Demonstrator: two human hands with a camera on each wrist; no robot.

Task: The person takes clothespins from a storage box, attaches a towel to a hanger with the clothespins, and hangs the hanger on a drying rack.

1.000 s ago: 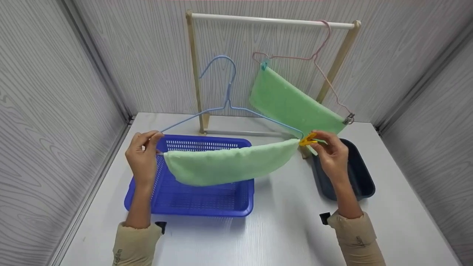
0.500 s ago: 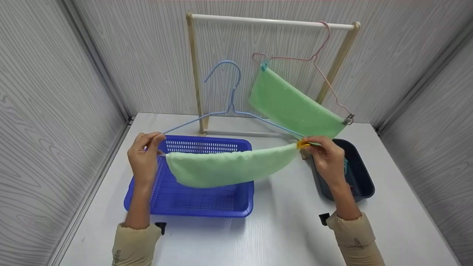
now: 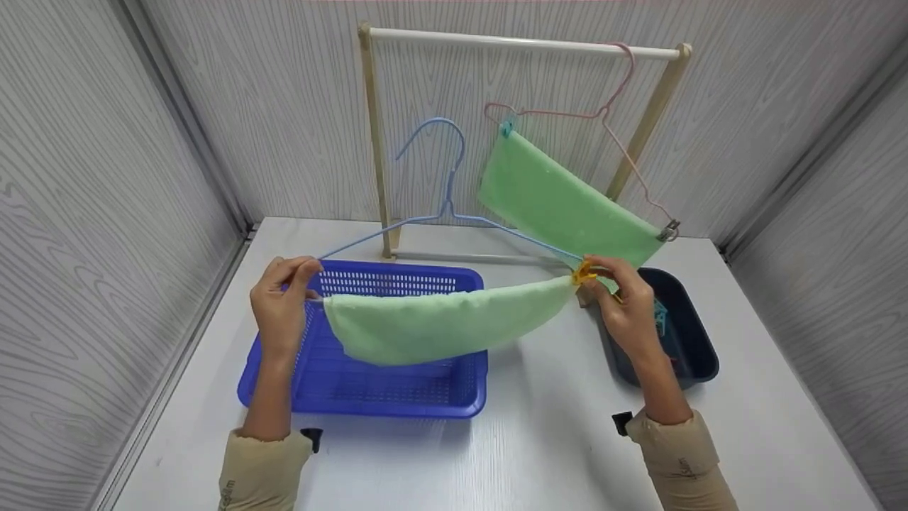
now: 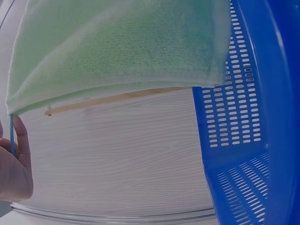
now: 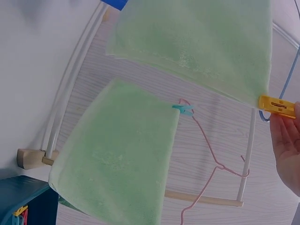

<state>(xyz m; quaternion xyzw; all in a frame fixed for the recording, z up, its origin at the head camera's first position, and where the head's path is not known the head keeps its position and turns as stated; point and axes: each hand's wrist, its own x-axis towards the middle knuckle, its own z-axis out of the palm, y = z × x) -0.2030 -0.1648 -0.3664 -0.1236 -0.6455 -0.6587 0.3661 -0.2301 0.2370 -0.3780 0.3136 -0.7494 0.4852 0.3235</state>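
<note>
A blue wire hanger (image 3: 448, 191) is held up in front of me, with a light green towel (image 3: 447, 326) draped over its lower bar. My left hand (image 3: 282, 305) pinches the hanger's left corner, just outside the towel's edge. At the opposite corner my right hand (image 3: 628, 301) pinches a yellow clothespin (image 3: 583, 274), whose tip sits at the towel's top right corner. In the right wrist view the clothespin (image 5: 277, 106) lies across that corner beside the blue wire. The left wrist view shows the left hand (image 4: 16, 161) with its fingers around the wire.
Below the towel stands a blue perforated basket (image 3: 383, 408). A dark bin (image 3: 699, 355) with several clothespins is at right. Behind, a rack (image 3: 525, 42) carries a pink hanger (image 3: 560, 111) holding another green towel (image 3: 567, 195) by a teal clothespin (image 3: 506, 128) and a metal clip (image 3: 668, 229).
The hanger and towel have shifted slightly right and down with my left hand. My right hand has moved slightly left, bringing the yellow clothespin over the towel's corner.
</note>
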